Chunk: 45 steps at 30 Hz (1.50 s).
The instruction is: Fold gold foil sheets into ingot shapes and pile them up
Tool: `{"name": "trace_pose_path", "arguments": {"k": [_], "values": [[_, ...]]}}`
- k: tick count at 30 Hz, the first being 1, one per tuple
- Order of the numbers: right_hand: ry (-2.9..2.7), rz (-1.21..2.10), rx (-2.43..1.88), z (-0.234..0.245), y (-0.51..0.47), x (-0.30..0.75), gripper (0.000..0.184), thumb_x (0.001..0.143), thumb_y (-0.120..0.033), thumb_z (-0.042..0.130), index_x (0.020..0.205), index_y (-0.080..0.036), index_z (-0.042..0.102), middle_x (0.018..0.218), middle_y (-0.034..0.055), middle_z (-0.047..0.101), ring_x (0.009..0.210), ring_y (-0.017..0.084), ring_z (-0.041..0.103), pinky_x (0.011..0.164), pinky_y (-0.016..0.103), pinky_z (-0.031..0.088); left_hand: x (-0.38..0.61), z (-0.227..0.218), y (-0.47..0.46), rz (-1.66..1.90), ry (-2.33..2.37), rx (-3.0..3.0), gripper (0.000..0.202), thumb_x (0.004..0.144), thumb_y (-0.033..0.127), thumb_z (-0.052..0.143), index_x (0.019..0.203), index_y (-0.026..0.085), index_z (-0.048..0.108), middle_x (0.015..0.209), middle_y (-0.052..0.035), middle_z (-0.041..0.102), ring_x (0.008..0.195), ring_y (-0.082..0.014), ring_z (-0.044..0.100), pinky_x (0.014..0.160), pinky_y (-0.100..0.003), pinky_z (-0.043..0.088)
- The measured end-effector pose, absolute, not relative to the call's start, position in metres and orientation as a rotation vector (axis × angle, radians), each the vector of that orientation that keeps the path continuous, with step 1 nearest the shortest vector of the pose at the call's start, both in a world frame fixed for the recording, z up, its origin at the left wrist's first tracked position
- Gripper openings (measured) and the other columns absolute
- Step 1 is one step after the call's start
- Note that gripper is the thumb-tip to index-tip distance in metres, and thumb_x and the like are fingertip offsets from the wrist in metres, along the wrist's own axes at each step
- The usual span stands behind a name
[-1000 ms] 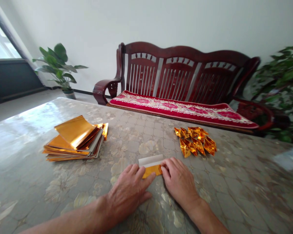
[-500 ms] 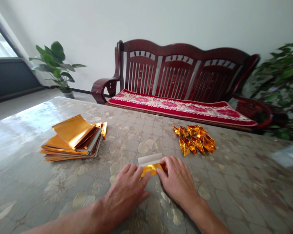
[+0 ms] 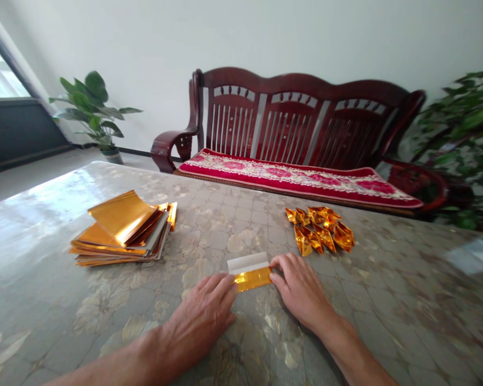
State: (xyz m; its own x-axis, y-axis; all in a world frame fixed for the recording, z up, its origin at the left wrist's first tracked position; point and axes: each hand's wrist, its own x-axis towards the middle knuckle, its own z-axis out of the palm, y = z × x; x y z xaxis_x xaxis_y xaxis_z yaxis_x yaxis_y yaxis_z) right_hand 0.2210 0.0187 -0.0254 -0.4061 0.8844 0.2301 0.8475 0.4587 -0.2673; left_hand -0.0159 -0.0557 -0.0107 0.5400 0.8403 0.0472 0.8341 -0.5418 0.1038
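Strip: glossy gold foil, backed by matt white paper. Stacked sheets: same foil. Table cover: smooth glossy plastic. Bench frame: polished dark wood. Seat runner: red cloth.

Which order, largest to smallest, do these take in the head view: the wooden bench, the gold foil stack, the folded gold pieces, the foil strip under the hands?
1. Wooden bench
2. Gold foil stack
3. Pile of folded gold pieces
4. Gold foil strip

The strip looks smallest, but it lies nearest the camera, so this order may not hold for true size.
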Motion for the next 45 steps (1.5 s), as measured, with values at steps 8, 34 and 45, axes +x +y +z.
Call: {"name": "trace_pose_path", "arguments": {"k": [8,34,45], "values": [[-2.423,-0.146,-1.295,-0.021,0.012,0.217,0.013,0.091,-0.015,0.059,0.1,-0.023,0.063,0.094,0.0031,0.065,0.089,0.022,0.055,0.078,0.035,0.038,-0.026,-0.011,-0.058,0.122,1.338,2.859,0.031,0.094,0.011,0.048,0.125,0.014,0.055,0.131,-0.0127,0.059,0.123,-0.0274,0.052,0.1,-0.041,0.046],[-2.596,-0.342,-0.902,-0.023,-0.013,0.18,0.021,0.092,-0.006,0.053,0.105,-0.015,0.067,0.103,0.0087,0.072,0.089,0.022,0.065,0.079,0.036,0.044,-0.043,-0.004,-0.018,0.374,1.17,2.726,0.018,0.101,0.027,0.049,0.107,0.023,0.066,0.1,-0.0015,0.066,0.093,-0.0154,0.059,0.085,-0.028,0.046],[-2.55,-0.312,-0.91,-0.026,-0.012,0.18,0.021,0.095,-0.009,0.048,0.1,-0.017,0.067,0.1,0.0084,0.073,0.089,0.021,0.064,0.08,0.035,0.041,-0.038,-0.017,-0.018,0.49,1.187,2.971,0.028,0.101,0.02,0.041,0.081,0.018,0.06,0.077,-0.002,0.063,0.071,-0.0149,0.056,0.066,-0.031,0.039]]}}
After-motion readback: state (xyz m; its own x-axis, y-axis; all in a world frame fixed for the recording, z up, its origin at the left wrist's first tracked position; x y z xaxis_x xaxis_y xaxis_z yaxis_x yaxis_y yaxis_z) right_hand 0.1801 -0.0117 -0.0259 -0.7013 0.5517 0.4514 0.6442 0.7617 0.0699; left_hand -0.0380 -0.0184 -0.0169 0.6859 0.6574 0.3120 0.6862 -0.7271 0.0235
